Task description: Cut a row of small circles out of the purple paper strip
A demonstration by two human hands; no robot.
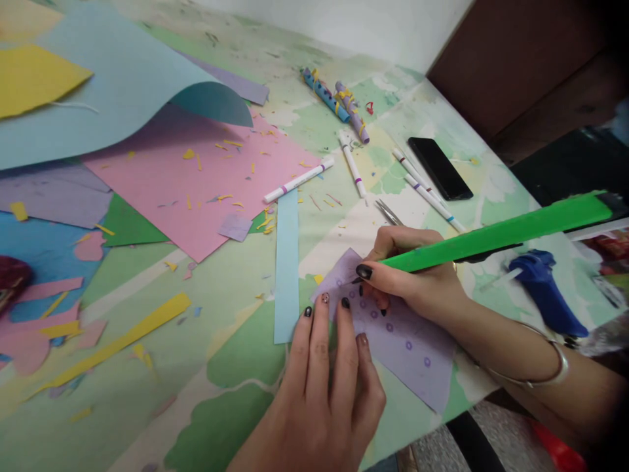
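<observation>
A lilac paper strip (403, 341) is laid flat on the table (246, 278), near the person's edge and beneath both hands. Its near side is held down by the left hand (327, 400), whose fingers (319, 354) are extended and slightly spread; the blue paper strip (286, 275) is positioned just beside them. A green flat-handled tool (496, 235) is pinched between the thumb and fingers of the right hand (427, 288), with its dark, narrow tip directed at the lilac strip (whether a blade or a nib is fitted cannot be told). Small violet rings are set out in rows across the strip.

The strip is judged to be very light, flexible and easily creased. Little resistance to tearing is expected at the edges, and sliding over the smooth-looking table covering is likely if pressure is released. It is best secured by flat fingertips near the margin, clear of the rings and the tool tip; for lifting, a corner is best pinched gently. The tool is judged to be light and rigid. It is best gripped low, close to the tip, since leverage is added by the long handle.
</observation>
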